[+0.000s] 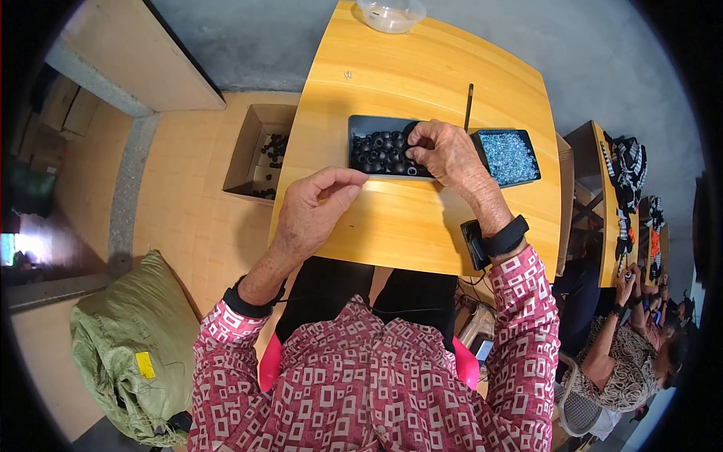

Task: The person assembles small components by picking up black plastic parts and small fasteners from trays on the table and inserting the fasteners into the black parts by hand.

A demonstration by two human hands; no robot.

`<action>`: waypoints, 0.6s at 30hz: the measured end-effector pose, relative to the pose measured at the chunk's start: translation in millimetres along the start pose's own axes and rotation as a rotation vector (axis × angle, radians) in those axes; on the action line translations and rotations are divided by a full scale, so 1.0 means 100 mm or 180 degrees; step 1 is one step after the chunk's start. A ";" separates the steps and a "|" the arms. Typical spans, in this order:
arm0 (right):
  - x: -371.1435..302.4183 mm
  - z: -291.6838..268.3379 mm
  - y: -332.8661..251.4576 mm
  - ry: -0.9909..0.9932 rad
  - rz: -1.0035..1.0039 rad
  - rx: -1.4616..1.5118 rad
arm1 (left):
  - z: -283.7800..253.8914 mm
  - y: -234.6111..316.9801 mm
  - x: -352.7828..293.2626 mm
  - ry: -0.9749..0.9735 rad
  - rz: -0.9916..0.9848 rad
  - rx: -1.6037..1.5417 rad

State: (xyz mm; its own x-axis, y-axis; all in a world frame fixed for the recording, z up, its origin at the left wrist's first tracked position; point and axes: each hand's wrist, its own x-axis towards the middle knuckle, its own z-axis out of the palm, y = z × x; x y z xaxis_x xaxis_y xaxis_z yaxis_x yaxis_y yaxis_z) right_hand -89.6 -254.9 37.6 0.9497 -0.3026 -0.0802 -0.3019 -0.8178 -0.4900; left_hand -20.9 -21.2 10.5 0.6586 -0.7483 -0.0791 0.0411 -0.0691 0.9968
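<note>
A dark rectangular tray (358,122) on the table holds many round black beads (380,149) with holes. My right hand (450,157) reaches over the tray's right end, thumb and fingers pinched together low among the beads. Whatever is between those fingertips is too small or hidden to name. Just off the tray's near left corner is my left hand (312,207), thumb and index finger drawn close together in a pinch. I cannot make out anything in it. Right of the tray, a dark box is filled with small shiny blue beads (508,157).
A thin black stick (469,107) lies beside the blue beads. At the table's far edge stands a clear plastic bowl (392,16). On the floor are a cardboard box (239,154) with black pieces and a green sack (120,339). Other people work at the right.
</note>
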 end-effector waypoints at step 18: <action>-1.07 -0.13 -0.37 0.1699 -0.1500 0.0419 | 0.71 0.18 -0.03 -0.0581 -0.0976 -0.2616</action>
State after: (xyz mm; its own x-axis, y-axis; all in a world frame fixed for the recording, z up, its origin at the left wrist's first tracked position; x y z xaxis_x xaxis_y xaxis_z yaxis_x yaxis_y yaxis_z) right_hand -181.0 -199.0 75.4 0.7966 -0.1578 0.5836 0.1740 -0.8647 -0.4712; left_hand -75.3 -67.0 27.6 0.4033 -0.8728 -0.2747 0.7670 0.1587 0.6218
